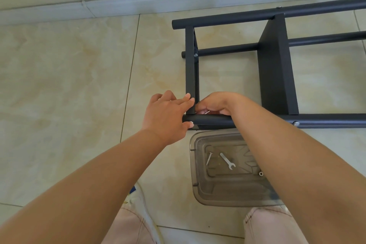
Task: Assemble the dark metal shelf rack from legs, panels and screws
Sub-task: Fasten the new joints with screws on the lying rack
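The dark metal rack lies on its side on the tiled floor, its middle shelf panel (pixel 277 69) standing upright between the round legs. My left hand (pixel 164 117) grips the end of the near leg (pixel 213 122); its fingers lie on the end panel (pixel 190 69) and its thumb presses a silver screw head (pixel 191 123). My right hand (pixel 215 103) curls behind the same leg at that corner, pinching a small silver part (pixel 206 112) that I cannot identify. Another screw (pixel 296 123) sits further along the leg.
A clear plastic tray (pixel 198 184) lies just in front of the rack, under my right forearm. It holds a small wrench (pixel 227 161), a bolt (pixel 209 158) and a nut (pixel 261 173). My white shoe (pixel 138 200) is beside it. The baseboard (pixel 118 4) runs behind.
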